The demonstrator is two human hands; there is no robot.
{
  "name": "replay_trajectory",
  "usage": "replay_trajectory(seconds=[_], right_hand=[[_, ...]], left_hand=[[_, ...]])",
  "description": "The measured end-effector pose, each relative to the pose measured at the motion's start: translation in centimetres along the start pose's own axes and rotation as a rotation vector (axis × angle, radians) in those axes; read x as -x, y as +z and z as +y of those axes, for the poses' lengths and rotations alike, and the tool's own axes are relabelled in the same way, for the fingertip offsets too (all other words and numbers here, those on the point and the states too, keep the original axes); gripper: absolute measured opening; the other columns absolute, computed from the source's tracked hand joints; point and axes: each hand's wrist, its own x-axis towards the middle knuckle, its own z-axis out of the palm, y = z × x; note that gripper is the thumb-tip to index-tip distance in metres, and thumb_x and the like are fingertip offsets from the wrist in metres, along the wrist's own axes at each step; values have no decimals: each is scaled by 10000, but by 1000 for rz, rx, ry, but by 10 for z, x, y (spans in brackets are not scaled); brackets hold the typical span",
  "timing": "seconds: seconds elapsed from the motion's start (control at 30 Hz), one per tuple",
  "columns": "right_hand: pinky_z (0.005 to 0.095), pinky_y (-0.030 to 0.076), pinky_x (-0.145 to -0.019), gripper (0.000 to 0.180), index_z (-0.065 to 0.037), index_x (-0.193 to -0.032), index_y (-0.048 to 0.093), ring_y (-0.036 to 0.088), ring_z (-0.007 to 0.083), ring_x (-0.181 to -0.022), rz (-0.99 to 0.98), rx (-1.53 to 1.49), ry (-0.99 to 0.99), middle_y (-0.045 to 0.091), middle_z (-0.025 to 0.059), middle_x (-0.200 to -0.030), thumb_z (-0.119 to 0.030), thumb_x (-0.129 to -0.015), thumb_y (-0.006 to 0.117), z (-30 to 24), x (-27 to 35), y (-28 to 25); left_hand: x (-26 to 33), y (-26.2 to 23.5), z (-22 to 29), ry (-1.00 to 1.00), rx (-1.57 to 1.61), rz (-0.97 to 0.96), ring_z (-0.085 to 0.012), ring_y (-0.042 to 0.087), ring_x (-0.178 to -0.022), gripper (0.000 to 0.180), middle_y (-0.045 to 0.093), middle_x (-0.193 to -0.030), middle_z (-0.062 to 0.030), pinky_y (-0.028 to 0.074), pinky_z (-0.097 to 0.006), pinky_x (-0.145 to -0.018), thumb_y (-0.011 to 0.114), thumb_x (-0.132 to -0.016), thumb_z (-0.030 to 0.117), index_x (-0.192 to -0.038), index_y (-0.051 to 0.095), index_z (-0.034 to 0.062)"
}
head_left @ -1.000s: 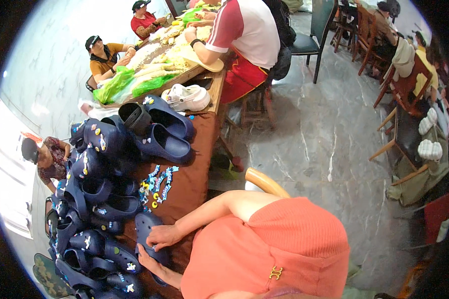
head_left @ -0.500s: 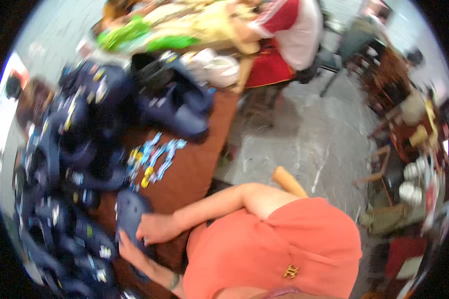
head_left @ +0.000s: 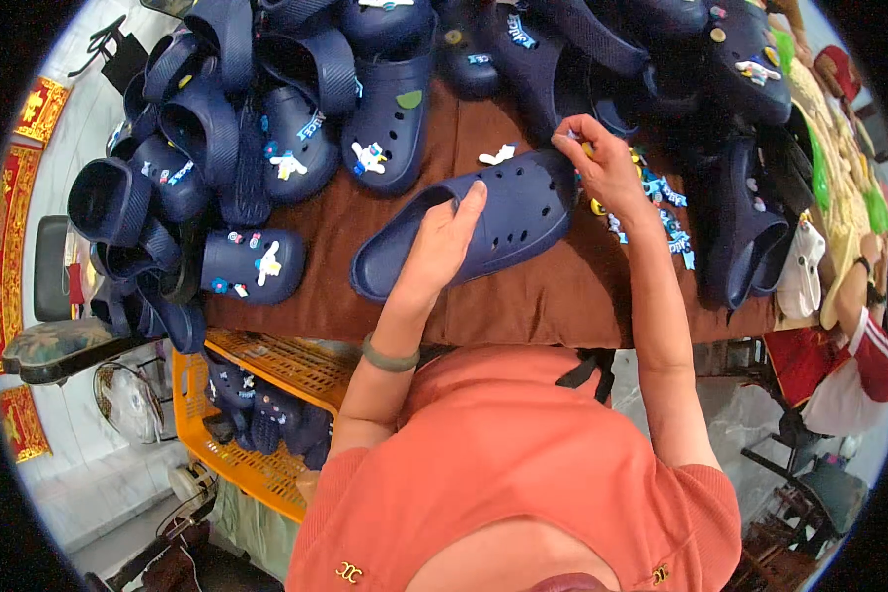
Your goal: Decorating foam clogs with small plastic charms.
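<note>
A navy perforated clog [head_left: 523, 209] lies across the brown-covered table, its toe toward the right. My left hand [head_left: 442, 242] grips its upper, fingers inside the foot opening and thumb on top. Just past the toe, my right hand [head_left: 607, 173] is closed in a pinch, with a small yellow shoe charm [head_left: 588, 150] partly showing at its fingertips. A white figure charm [head_left: 498, 155] rests beside the clog's far edge. To the right of my right hand, several blue, white and yellow charms [head_left: 673, 232] lie in a loose heap, partly hidden by my forearm.
Navy clogs with charms [head_left: 301, 148] crowd the table's left and far sides. More clogs [head_left: 745, 232] and a white shoe [head_left: 802, 268] stand at the right. Below the table's left edge, an orange crate [head_left: 257, 474] holds clogs. Another person's arm [head_left: 858, 281] reaches in at far right.
The view has swung round to face the table squarely. My right hand has moved off the clog's upper to beyond its toe and now pinches a charm. My left hand stays at the clog.
</note>
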Motion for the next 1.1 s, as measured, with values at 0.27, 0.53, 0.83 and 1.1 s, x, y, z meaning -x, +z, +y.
replay_trajectory(seconds=[0.27,0.53,0.83,1.1], right_hand=[[373,489,-692,191,-21,-979,622,635,328,-797,25,155,25,658,172,-903,-192,-899,652,24,8,-1],[395,487,-678,188,-37,-1011,626,636,345,-767,-25,279,44,659,189,-844,-186,-897,638,32,13,-14],[426,504,-722,213,-56,-954,659,634,370,-840,-134,282,-245,658,149,-940,-246,-859,682,21,19,10],[409,517,-761,227,-64,-1047,641,636,321,-922,-36,612,-403,640,127,-1020,-188,-857,664,15,-1,33]], left_hand=[[0,-3,5,23,-61,-79,-129,609,-891,443,672,-978,-87,489,-303,-805,456,-1021,334,-1126,620,-63],[34,-37,3,-82,-522,-187,-146,588,-750,343,639,-818,-159,473,-355,-690,531,-959,288,-983,639,-37],[36,-41,-2,-206,-243,-267,-154,578,-969,447,656,-1056,-63,455,-313,-903,512,-963,335,-1159,612,-54],[36,-45,-5,-216,-266,-317,-151,584,-927,478,664,-1011,-82,463,-322,-862,509,-958,371,-1133,620,-60]])
